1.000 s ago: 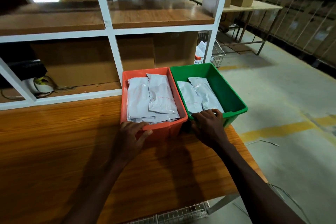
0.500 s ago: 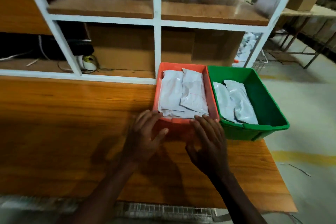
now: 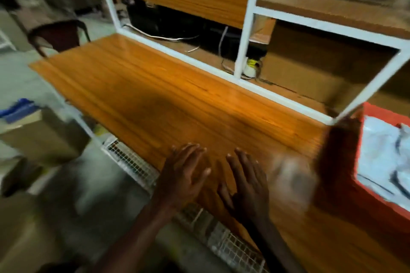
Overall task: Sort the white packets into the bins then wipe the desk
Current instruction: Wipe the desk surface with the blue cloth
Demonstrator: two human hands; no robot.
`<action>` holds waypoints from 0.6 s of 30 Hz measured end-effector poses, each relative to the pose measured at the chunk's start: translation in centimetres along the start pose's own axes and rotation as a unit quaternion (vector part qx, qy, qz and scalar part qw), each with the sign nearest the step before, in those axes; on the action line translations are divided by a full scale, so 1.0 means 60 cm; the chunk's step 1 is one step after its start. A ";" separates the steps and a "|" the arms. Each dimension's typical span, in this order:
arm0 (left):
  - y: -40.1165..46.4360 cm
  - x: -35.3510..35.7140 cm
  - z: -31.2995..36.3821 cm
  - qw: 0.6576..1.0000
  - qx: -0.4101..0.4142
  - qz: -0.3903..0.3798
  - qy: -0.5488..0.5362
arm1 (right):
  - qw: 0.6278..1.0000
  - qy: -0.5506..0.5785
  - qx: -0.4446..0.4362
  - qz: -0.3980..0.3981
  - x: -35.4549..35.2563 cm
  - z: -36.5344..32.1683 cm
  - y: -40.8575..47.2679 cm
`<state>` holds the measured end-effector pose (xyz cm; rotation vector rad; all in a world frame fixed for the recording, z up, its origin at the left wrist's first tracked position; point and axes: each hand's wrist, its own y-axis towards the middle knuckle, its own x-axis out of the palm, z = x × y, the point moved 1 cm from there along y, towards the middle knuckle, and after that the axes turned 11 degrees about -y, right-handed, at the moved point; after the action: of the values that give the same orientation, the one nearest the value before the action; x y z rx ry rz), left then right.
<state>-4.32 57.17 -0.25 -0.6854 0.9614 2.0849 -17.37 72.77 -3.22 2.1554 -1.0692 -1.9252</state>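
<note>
Nearest the camera: left hand (image 3: 185, 175) and right hand (image 3: 247, 178), side by side over the near edge of the bench (image 3: 155, 99); both released, fingers spread and pointing away from the body, grasping nothing. Whether palms touch the wood or hover above it, not discernible through motion blur. Below the near edge, a wire mesh basket (image 3: 131, 162).

Middle ground: bare wooden bench top, long axis running from far left to near right; no loose packet on the stretch in view. Just right of the right hand, a pale blurred patch (image 3: 292, 180), too smeared to identify.

Right edge: orange bin (image 3: 337, 175) resting on the bench, its wall well to the right of both hands, white packets (image 3: 381, 157) piled inside. Right hand the nearer of the two to the bin. Green bin out of frame.

Far: white shelf frame (image 3: 244, 29) along the back of the bench, cables and dark equipment behind it.

Judgement: sorting apparently complete; wiping step pending. No cloth identifiable, so next move likely a search, gaze swung left, away from the bin.
</note>
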 end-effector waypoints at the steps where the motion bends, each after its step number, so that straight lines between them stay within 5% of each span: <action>1: -0.001 -0.019 -0.026 1.000 -0.007 0.008 0.003 | 1.000 0.006 -0.012 -0.011 0.022 -0.023 0.021; 10: -0.037 -0.218 -0.293 0.984 -0.137 0.108 0.024 | 0.987 0.082 -0.102 -0.097 0.236 -0.299 0.231; 18: -0.084 -0.394 -0.525 0.933 -0.269 0.225 0.085 | 0.956 0.178 -0.228 -0.047 0.416 -0.550 0.408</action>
<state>18.73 25.02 -3.91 -1.0069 0.6724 2.7809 0.67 28.26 -5.66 2.1814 -0.4179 -1.5296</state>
